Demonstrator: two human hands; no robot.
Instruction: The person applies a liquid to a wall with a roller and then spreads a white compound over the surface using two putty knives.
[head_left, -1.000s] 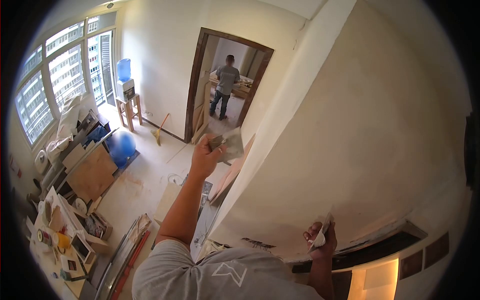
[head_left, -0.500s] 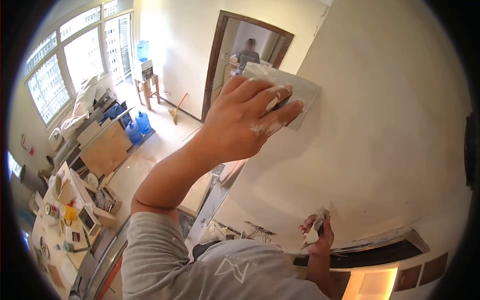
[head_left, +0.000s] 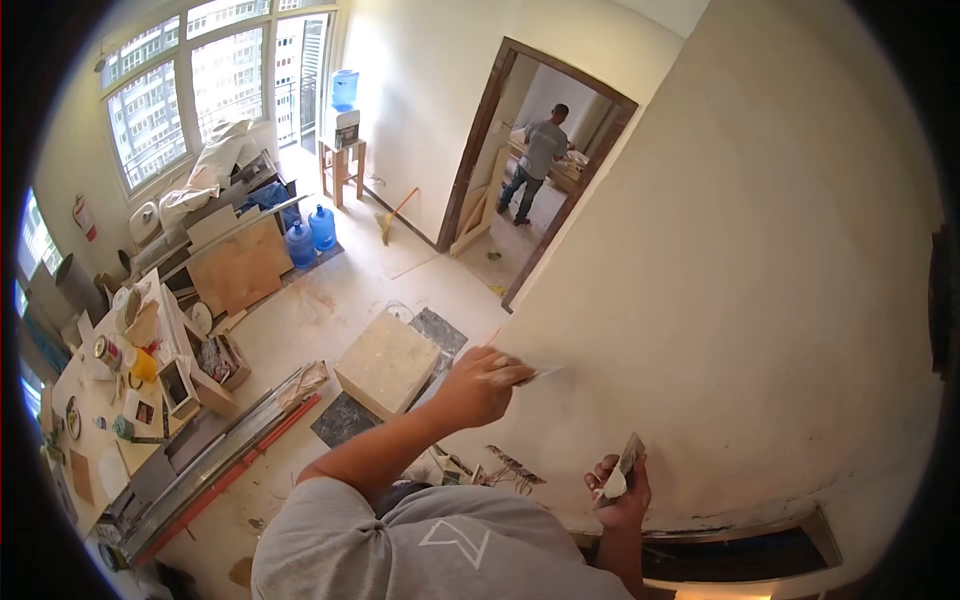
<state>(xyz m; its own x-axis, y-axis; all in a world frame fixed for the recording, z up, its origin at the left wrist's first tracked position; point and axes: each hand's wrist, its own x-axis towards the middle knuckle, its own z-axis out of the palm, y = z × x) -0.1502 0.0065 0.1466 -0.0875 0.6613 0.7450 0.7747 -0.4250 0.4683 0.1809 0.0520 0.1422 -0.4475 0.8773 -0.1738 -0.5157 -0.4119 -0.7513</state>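
Note:
My left hand point(head_left: 474, 390) is closed round a thin scraper point(head_left: 546, 373), seen nearly edge-on with its blade at the pale wall point(head_left: 730, 270). White smears mark its fingers. Lower and further right, my right hand point(head_left: 628, 506) grips a small flat blade point(head_left: 632, 455) that points upward. A lump of whitish paste point(head_left: 614, 486) lies on that blade. The right hand is close to the lower part of the wall, above a dark recess point(head_left: 735, 555).
A pale box point(head_left: 388, 362) stands on the floor beyond my left arm. Long rails point(head_left: 225, 465) and a cluttered worktable point(head_left: 75, 385) are at the left. Blue bottles point(head_left: 322, 229) stand by leaning boards point(head_left: 240, 265). Another person point(head_left: 542, 155) stands beyond the doorway point(head_left: 478, 150).
My left hand has come down from high and close to the camera, bringing the scraper lower along the wall. My right hand still holds its blade. The view has shifted, showing more floor and doorway.

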